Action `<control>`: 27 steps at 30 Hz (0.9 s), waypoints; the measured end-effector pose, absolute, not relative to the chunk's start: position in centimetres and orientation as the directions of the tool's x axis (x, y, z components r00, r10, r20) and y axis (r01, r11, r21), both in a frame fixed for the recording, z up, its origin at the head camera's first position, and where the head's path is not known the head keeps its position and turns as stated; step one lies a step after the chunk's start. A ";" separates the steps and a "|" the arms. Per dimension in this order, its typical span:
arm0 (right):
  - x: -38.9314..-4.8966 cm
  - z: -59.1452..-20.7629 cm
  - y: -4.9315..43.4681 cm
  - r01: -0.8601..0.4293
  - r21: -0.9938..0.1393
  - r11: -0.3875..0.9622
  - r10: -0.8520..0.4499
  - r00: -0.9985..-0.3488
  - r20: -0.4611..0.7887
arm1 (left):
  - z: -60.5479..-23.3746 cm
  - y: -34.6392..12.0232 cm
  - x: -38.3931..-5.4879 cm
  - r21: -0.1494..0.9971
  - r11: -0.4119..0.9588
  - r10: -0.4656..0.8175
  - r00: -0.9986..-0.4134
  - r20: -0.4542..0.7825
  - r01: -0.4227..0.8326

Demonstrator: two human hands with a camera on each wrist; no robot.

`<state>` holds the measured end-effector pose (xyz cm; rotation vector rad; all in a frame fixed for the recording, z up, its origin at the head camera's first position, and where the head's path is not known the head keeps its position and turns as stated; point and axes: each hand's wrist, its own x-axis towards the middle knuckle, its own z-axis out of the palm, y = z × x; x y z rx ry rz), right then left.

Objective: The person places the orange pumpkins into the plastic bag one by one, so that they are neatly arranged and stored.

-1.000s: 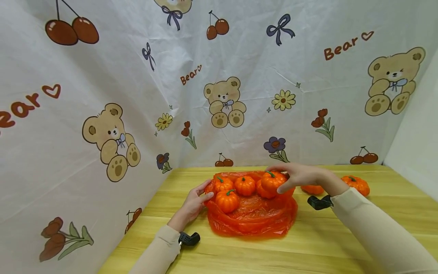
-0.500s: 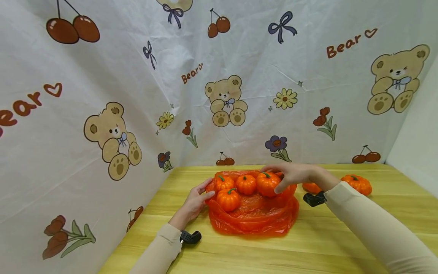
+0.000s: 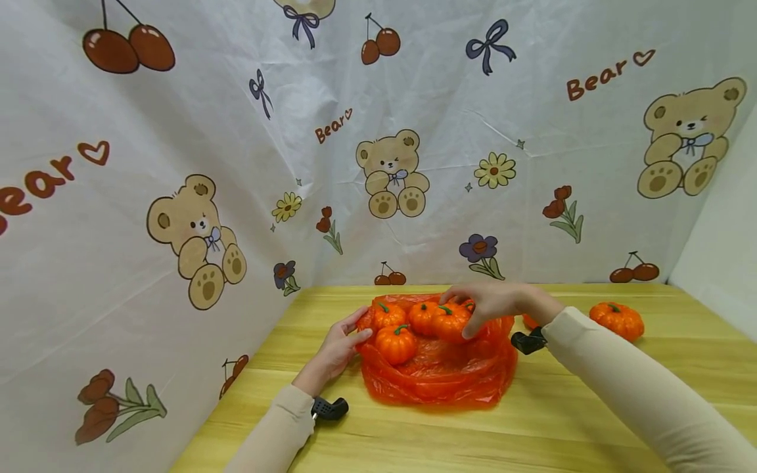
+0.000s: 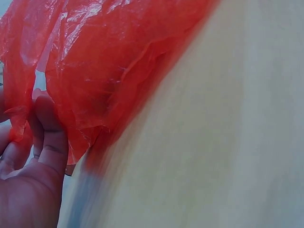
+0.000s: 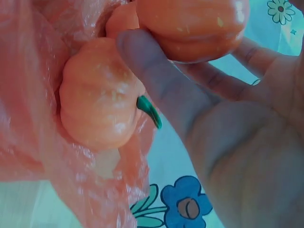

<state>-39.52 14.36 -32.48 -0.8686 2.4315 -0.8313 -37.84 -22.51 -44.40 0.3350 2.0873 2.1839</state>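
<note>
A red plastic bag [image 3: 437, 384] lies spread on the table with its mouth gaping, several small orange toy pumpkins inside. My left hand [image 3: 336, 345] holds the bag's left rim; in the left wrist view, fingers [image 4: 50, 128] curl at the red film [image 4: 114, 61]. Above the bag's middle, my right hand [image 3: 493, 302] grips a pumpkin [image 3: 451, 324] with a green stem. Close to the thumb in the right wrist view sits another pumpkin [image 5: 97, 95], against the film. Further pumpkins lie at the bag's left, one in front [image 3: 396, 346] and one behind [image 3: 388, 316].
Outside the bag, a pumpkin [image 3: 617, 321] rests on the table at the right. A second one [image 3: 530, 321] is mostly hidden by the right wrist. A white sheet printed with bears hangs behind the wooden table [image 3: 568, 414].
My right hand has moved left with the pumpkin, from the bag's right side toward its middle, uncovering part of a pumpkin behind. The left hand stays at the rim.
</note>
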 end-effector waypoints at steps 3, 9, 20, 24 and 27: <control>-39.8 -32.7 13.7 -0.413 -0.655 0.633 -0.674 -0.709 -0.205 | -44.3 -22.5 -37.8 0.995 -0.059 0.223 -0.971 0.090 0.079; -40.2 -33.6 12.4 -0.438 -0.641 0.630 -0.691 -0.694 -0.205 | -44.2 -22.5 -37.7 0.995 -0.063 0.235 -0.968 0.087 0.074; -39.7 -34.1 10.9 -0.457 -0.605 0.653 -0.684 -0.699 -0.210 | -44.2 -22.6 -37.7 0.996 -0.049 0.221 -0.971 0.087 0.078; -39.3 -34.2 10.2 -0.461 -0.565 0.684 -0.664 -0.715 -0.221 | -44.1 -22.5 -37.5 0.996 -0.051 0.225 -0.971 0.081 0.071; -39.1 -34.5 9.7 -0.490 -0.522 0.698 -0.662 -0.720 -0.209 | -44.1 -22.5 -37.5 0.996 -0.051 0.229 -0.970 0.083 0.074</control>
